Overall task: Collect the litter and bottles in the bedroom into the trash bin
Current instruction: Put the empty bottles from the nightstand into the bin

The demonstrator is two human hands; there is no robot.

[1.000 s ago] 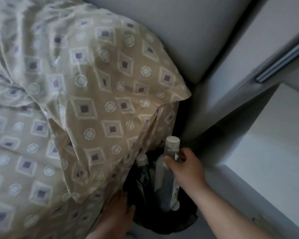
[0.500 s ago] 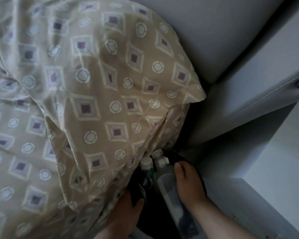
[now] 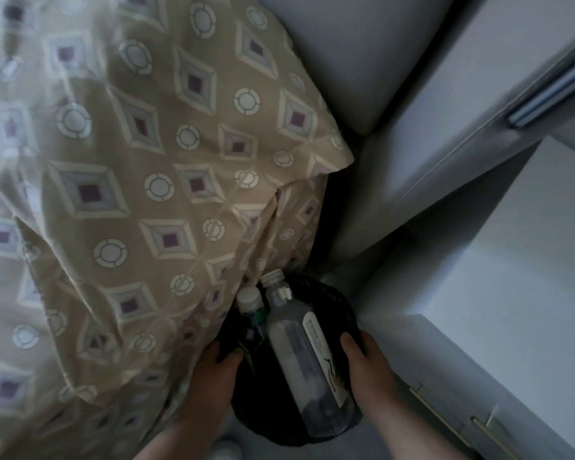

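Head view: the trash bin [image 3: 331, 295] stands on the floor between the bedspread [image 3: 166, 180] and a white cabinet [image 3: 512, 277]. The left hand [image 3: 210, 376] and right hand [image 3: 370, 370] clamp opposite sides of its rim, thumbs hooked inside, both equally near. The large bottle [image 3: 299, 353] lies inside, between the hands. Its long axis slants from neck (far, left) to base (near, right). It is clear and white-labelled. The small bottle [image 3: 250, 303], white-capped, stands just left of it.

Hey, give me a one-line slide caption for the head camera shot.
Left hand and right hand hold the trash bin beside the duvet, large bottle and small bottle inside.
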